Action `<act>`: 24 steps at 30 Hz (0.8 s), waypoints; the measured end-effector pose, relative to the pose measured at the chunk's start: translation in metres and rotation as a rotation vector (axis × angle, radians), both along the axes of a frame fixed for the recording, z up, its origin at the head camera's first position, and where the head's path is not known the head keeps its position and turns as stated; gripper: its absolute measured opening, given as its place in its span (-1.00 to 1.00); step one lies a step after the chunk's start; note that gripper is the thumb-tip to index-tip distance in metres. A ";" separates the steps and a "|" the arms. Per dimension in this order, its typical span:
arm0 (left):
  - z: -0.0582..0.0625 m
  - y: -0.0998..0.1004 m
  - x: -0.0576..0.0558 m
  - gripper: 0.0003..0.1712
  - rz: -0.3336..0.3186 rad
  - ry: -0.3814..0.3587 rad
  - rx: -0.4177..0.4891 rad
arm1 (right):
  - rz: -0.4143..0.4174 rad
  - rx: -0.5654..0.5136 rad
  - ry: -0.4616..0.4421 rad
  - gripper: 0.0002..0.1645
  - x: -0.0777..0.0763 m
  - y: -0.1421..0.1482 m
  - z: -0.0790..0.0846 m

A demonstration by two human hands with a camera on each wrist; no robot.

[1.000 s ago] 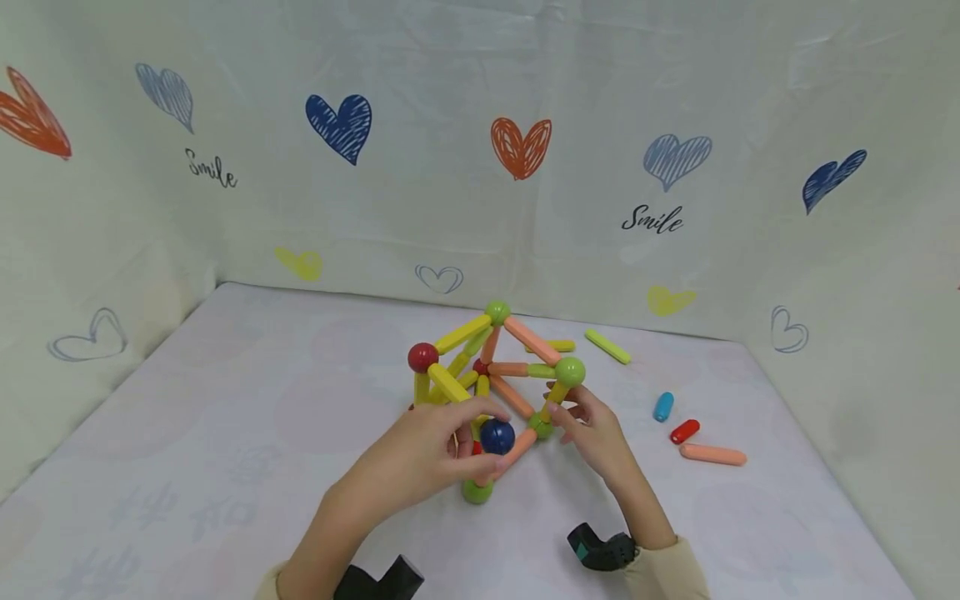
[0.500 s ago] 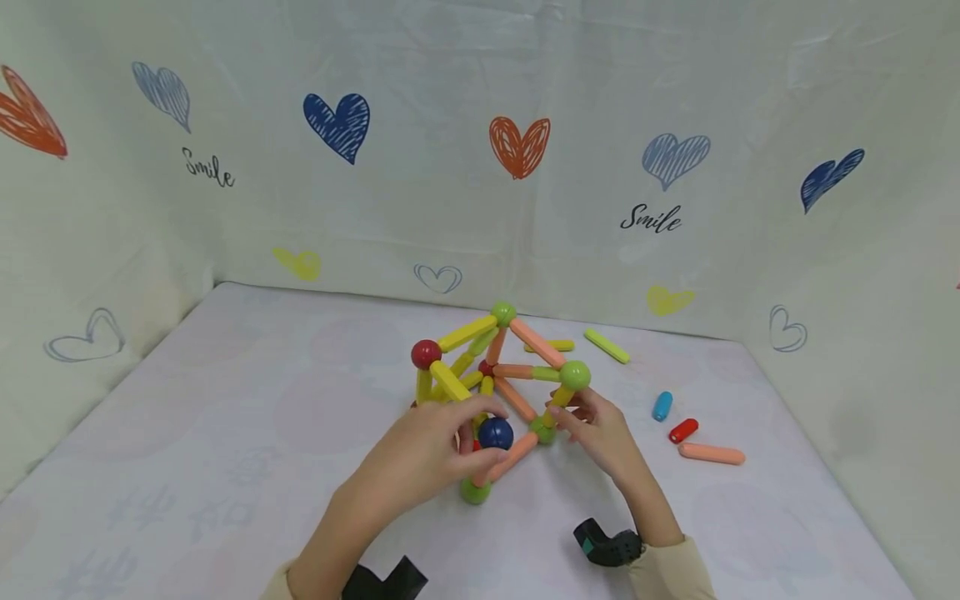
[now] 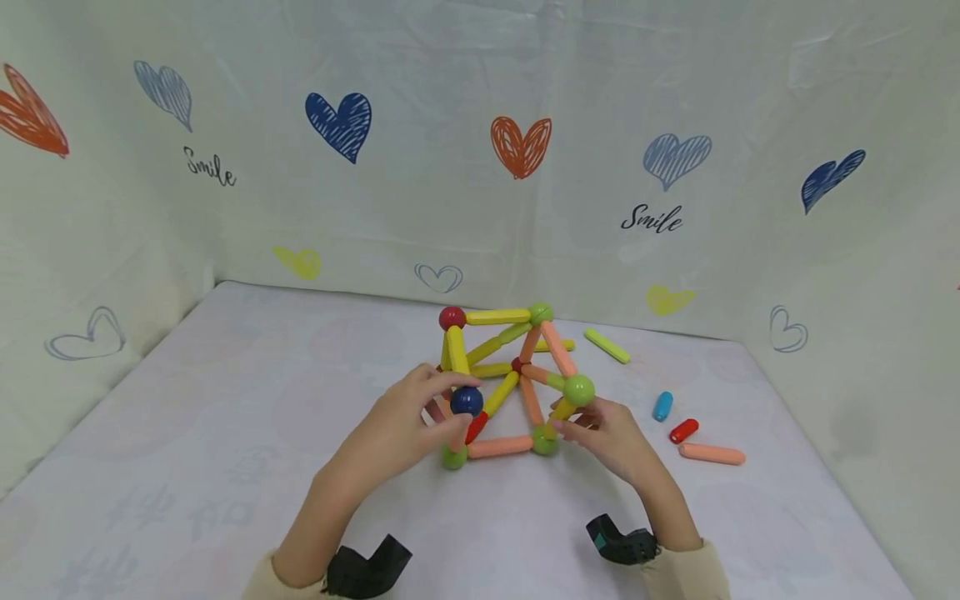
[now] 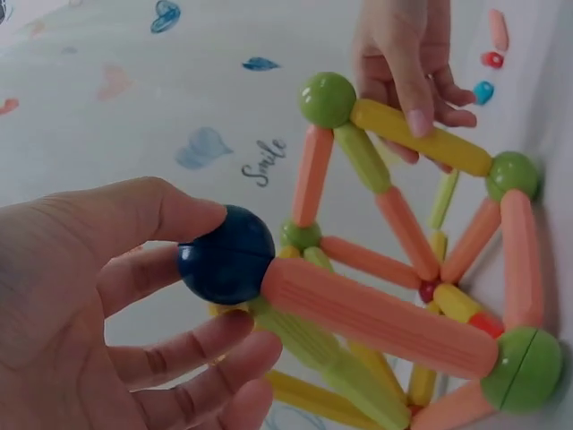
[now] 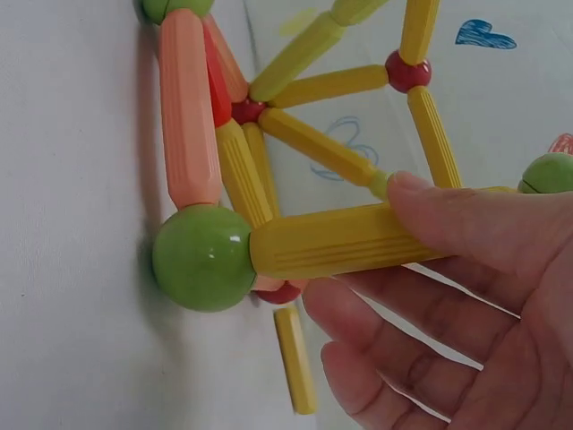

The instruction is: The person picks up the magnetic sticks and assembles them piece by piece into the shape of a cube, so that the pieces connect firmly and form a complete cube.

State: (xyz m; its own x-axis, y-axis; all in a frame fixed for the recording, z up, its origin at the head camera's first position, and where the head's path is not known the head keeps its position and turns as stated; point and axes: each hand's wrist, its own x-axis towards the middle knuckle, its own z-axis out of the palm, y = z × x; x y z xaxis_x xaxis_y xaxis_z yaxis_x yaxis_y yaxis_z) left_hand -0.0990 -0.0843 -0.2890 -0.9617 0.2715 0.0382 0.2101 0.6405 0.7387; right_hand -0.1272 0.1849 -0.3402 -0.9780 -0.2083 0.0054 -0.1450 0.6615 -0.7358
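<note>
A frame of coloured rods and balls stands on the table, joined at a small red ball [image 3: 517, 364] low in its middle. My left hand [image 3: 401, 425] pinches a dark blue ball [image 4: 226, 255] at its front left upper corner. From that ball a salmon rod [image 4: 385, 318] runs to a green ball [image 3: 453, 458] at the table. On the right side, my right hand [image 3: 615, 437] pinches a yellow rod [image 5: 336, 242] between thumb and fingers. This rod links an upper green ball [image 3: 578, 390] to a lower green ball [image 5: 204, 258]. A larger red ball [image 3: 452, 318] tops the far left corner.
Right of the frame lie a short blue rod [image 3: 663, 406], a short red rod [image 3: 684, 431] and a salmon rod [image 3: 712, 453]. Behind it are a yellow-green rod [image 3: 607, 346] and a yellow rod [image 5: 295, 360]. A white cloth with printed hearts hangs at the back.
The frame has turned clockwise as seen from above. My left hand and the blue ball have moved left and away, the far corners rightward. My right hand has shifted slightly right and nearer.
</note>
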 end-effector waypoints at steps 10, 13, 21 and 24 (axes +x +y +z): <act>-0.009 -0.012 -0.012 -0.56 0.030 0.010 0.132 | 0.008 0.026 0.023 -0.64 0.002 -0.020 -0.005; -0.011 -0.012 -0.013 -0.55 0.041 0.014 0.145 | -0.033 0.029 0.034 -0.63 0.002 -0.026 -0.006; -0.012 -0.013 -0.015 -0.56 0.043 0.035 0.161 | -0.070 0.054 0.068 -0.65 0.003 -0.032 -0.008; -0.013 -0.013 -0.016 -0.57 0.040 0.039 0.168 | -0.075 0.055 0.066 -0.65 0.003 -0.032 -0.008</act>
